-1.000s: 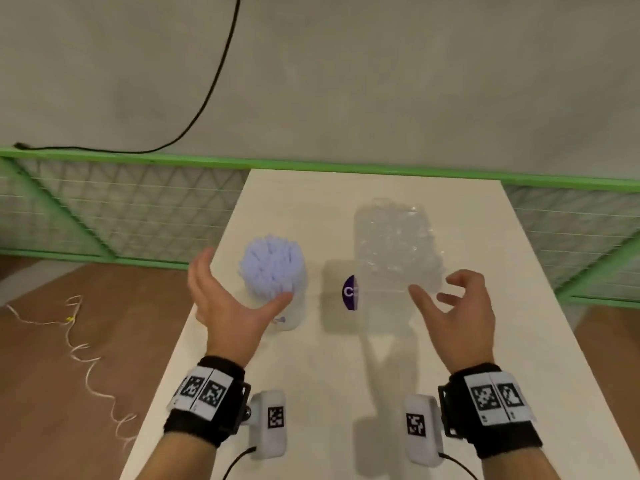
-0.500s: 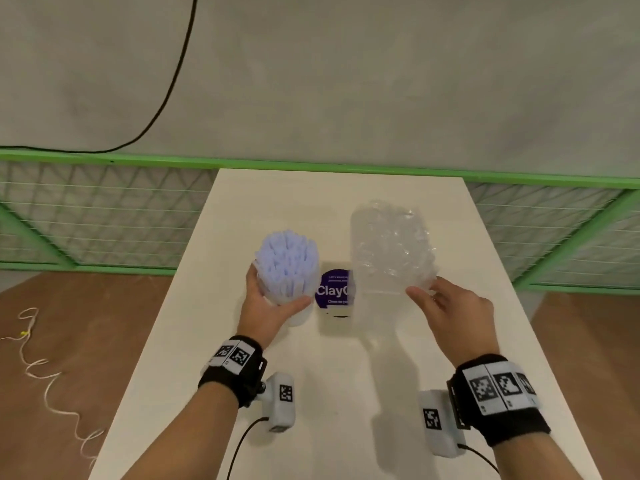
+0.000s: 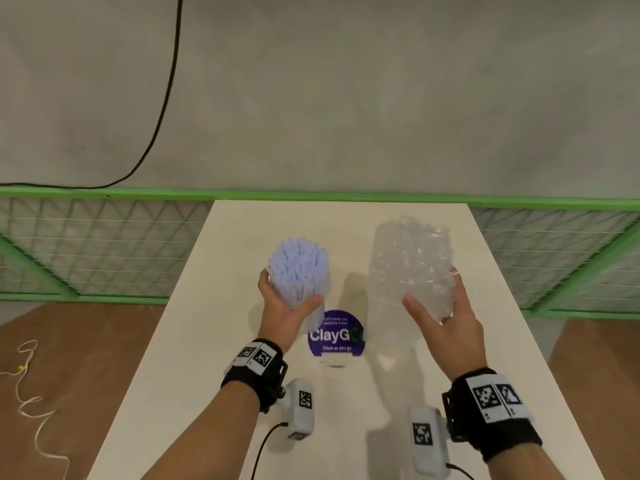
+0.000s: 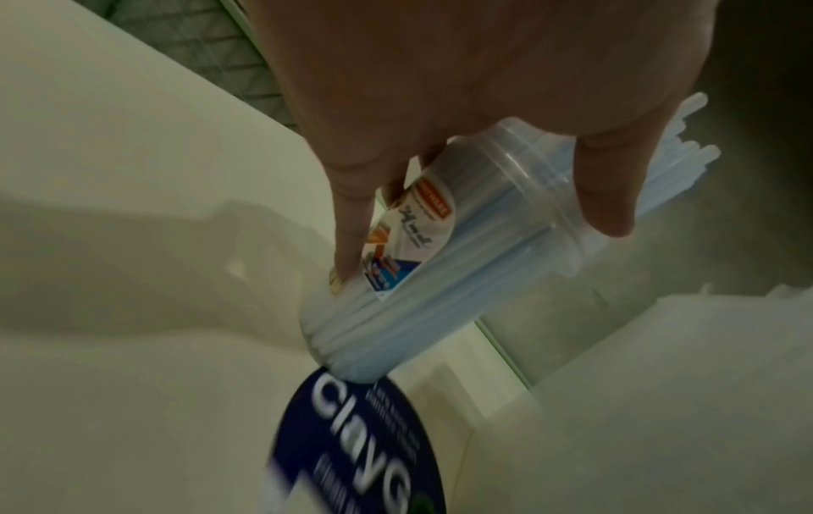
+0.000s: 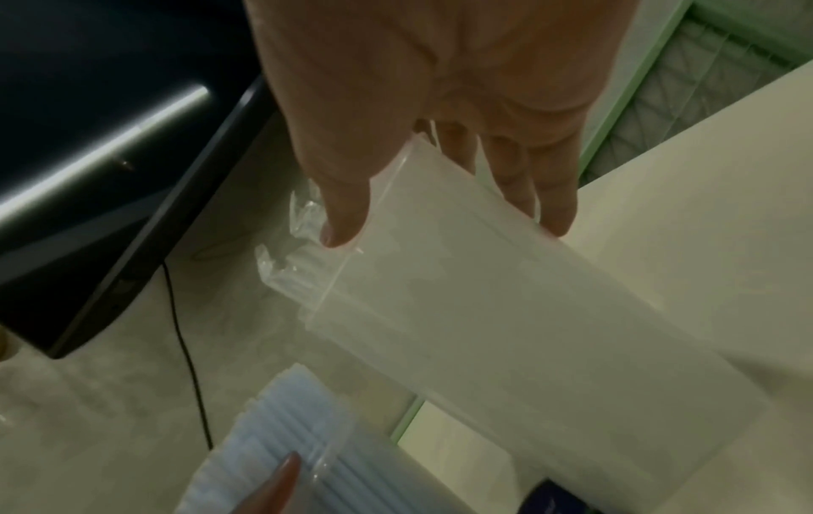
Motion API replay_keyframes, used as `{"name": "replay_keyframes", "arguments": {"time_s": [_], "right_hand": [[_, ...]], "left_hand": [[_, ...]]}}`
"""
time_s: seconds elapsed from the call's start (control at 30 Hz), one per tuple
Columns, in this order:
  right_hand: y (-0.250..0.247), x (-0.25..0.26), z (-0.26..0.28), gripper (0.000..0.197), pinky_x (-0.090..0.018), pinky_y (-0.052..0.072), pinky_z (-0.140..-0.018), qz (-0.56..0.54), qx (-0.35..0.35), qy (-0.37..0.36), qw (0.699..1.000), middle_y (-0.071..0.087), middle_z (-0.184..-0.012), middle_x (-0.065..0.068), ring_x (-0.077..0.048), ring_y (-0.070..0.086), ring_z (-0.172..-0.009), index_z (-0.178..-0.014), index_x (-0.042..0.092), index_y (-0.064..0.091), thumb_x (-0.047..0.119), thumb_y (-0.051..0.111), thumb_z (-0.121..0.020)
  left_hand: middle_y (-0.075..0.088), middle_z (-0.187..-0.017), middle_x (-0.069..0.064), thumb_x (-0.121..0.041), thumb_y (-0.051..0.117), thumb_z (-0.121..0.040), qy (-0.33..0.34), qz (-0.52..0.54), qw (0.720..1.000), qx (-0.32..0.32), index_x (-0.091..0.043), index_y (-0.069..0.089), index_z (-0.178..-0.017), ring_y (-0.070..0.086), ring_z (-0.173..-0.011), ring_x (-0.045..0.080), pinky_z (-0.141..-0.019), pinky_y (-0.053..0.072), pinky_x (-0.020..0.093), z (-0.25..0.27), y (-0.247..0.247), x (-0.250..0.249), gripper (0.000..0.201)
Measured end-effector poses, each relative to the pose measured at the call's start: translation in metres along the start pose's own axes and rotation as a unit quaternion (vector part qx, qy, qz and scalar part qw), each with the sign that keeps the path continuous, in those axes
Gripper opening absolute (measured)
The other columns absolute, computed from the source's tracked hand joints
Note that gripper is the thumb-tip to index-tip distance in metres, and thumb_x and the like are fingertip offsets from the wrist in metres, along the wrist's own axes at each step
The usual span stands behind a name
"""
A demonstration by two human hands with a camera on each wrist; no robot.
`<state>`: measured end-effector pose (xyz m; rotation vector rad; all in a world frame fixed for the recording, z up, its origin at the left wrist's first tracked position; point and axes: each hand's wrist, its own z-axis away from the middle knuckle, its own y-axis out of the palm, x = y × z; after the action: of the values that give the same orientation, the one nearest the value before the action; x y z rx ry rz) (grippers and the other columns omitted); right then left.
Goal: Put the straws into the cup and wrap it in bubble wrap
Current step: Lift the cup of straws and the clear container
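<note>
Left hand (image 3: 284, 315) grip wrapped round clear cup (image 4: 444, 250) stuffed with straws (image 3: 298, 268); right hand (image 3: 446, 323) grip pinching bubble wrap (image 3: 410, 265), both above desk (image 3: 194, 358).

Bare forearms, no sleeves. Black wristbands (image 3: 254, 372) on both wrists, each with two white tags printed with black square codes. White camera blocks (image 3: 299, 408) under each wrist, each with one code sticker and a thin black cable (image 3: 263, 448) trailing back.
</note>
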<state>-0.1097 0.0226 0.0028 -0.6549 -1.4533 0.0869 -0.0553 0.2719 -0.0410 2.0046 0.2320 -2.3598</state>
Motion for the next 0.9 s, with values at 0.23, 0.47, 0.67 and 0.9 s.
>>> {"name": "replay_keyframes", "arguments": {"time_s": [0.23, 0.47, 0.67, 0.9], "right_hand": [[0.049, 0.02, -0.131, 0.088, -0.031, 0.043, -0.102, 0.019, 0.027, -0.019, 0.999, 0.061, -0.132, 0.002, -0.023, 0.059, -0.119, -0.152, 0.035, 0.023, 0.055, 0.071, -0.08], [0.084, 0.039, -0.225, 0.091, -0.024, 0.033, -0.101, 0.022, 0.03, -0.007, 0.999, 0.053, -0.142, 0.002, -0.023, 0.049, -0.131, -0.155, 0.034, 0.018, 0.055, 0.069, -0.083], [0.097, 0.044, -0.262, 0.102, -0.026, 0.031, -0.105, -0.018, 0.049, -0.004, 0.999, 0.043, -0.147, 0.014, -0.012, 0.041, -0.136, -0.153, 0.037, 0.017, 0.057, 0.078, -0.073], [0.107, 0.046, -0.271, 0.11, -0.032, 0.032, -0.113, -0.029, 0.066, -0.006, 0.997, 0.039, -0.151, 0.015, -0.009, 0.037, -0.138, -0.153, 0.041, 0.016, 0.056, 0.083, -0.066]], "left_hand": [[0.039, -0.148, -0.004, -0.021, 0.084, -0.075, 0.004, -0.026, 0.999, 0.047, -0.03, 0.01, -0.149, 0.05, -0.126, 0.026, -0.067, 0.054, 0.033, -0.133, 0.014, -0.017, 0.106], [0.037, -0.138, 0.001, -0.029, 0.088, -0.068, 0.031, -0.047, 0.998, 0.025, -0.032, 0.028, -0.146, 0.05, -0.12, 0.027, -0.053, 0.05, 0.027, -0.239, 0.032, -0.026, 0.098], [0.046, -0.14, -0.01, -0.045, 0.087, -0.047, 0.019, 0.01, 1.0, 0.02, -0.047, 0.024, -0.138, 0.048, -0.128, 0.021, -0.104, 0.043, 0.056, -0.27, 0.037, -0.033, 0.111], [0.048, -0.138, -0.013, -0.035, 0.092, -0.062, 0.045, -0.022, 0.999, 0.018, -0.03, 0.026, -0.144, 0.049, -0.124, 0.014, -0.107, 0.043, 0.049, -0.278, 0.04, -0.039, 0.105]]}}
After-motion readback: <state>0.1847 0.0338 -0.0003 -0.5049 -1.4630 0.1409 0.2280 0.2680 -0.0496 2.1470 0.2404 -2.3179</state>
